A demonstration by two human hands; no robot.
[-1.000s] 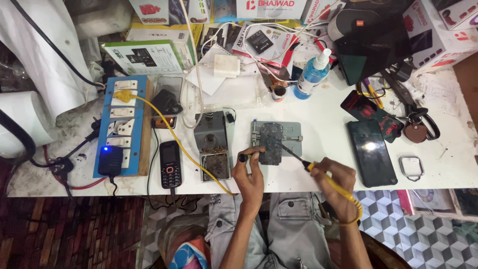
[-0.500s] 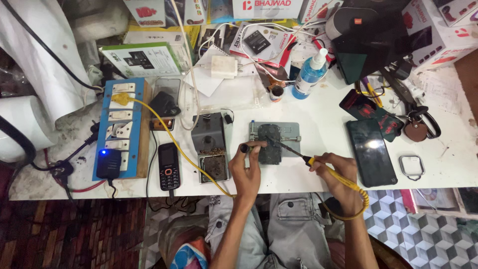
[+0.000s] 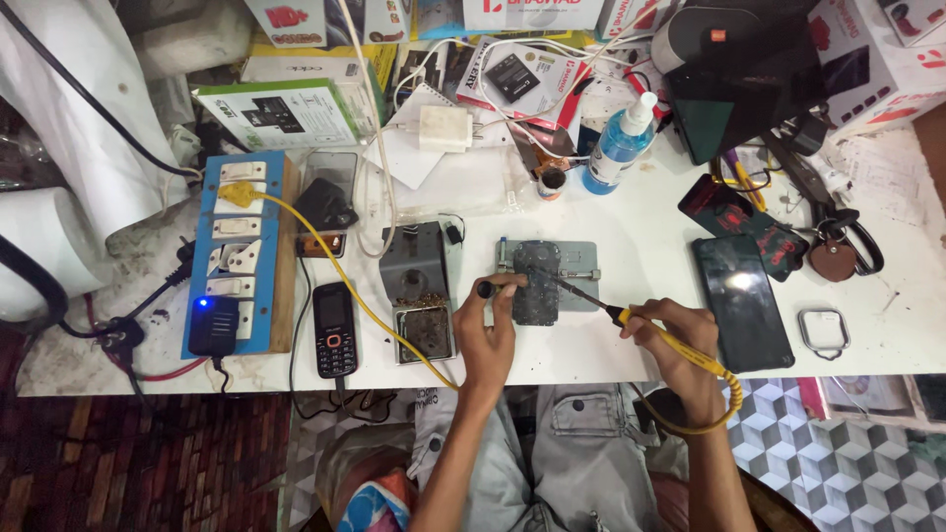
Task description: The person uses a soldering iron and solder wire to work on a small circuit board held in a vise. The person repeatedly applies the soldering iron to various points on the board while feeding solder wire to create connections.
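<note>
White bench, cluttered w/ boxes, cables & tools along the back edge; brick-red floor at left, patterned tiles at right. Near the front edge, centre, a grey board holder w/ a dark phone board clamped in it. Left hand rests just beside the holder, its grip closed on a small black knob-ended tool touching the board's left edge. Right hand has its grip clamped round a yellow-handled soldering iron; tip angled up-left onto the board's upper right. Iron's yellow cable loops under the right wrist. Left of the holder: grey solder stand w/ a tray of brass wool. Further left, 1 keypad phone & a blue switchboard. Right of the hands: black smartphone lying flat; blue spray bottle upright behind.
</note>
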